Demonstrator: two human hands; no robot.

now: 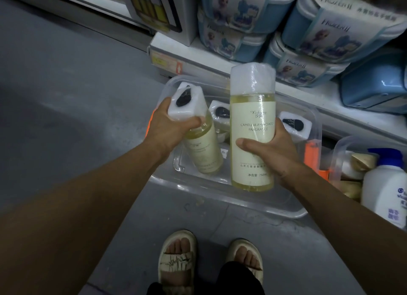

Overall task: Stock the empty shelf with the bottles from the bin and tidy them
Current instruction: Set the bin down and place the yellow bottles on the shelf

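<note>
A clear plastic bin (222, 191) sits on the grey floor in front of me. My left hand (169, 127) grips the white wrapped top of a pale yellow bottle (202, 149), which tilts over the bin. My right hand (271, 149) holds a second, larger-looking bottle (252, 127) upright by its body; its label reads camellia amino acid fragrance. Two more wrapped bottles, one (220, 114) behind the held ones and one (295, 125) at the right, stand in the bin.
A low white shelf (198, 61) runs along the back, loaded with blue Frozen tubs (312, 30). A second clear bin (343, 154) at the right holds a white pump bottle (385, 184) and packets. My sandalled feet (211, 257) stand just short of the bin.
</note>
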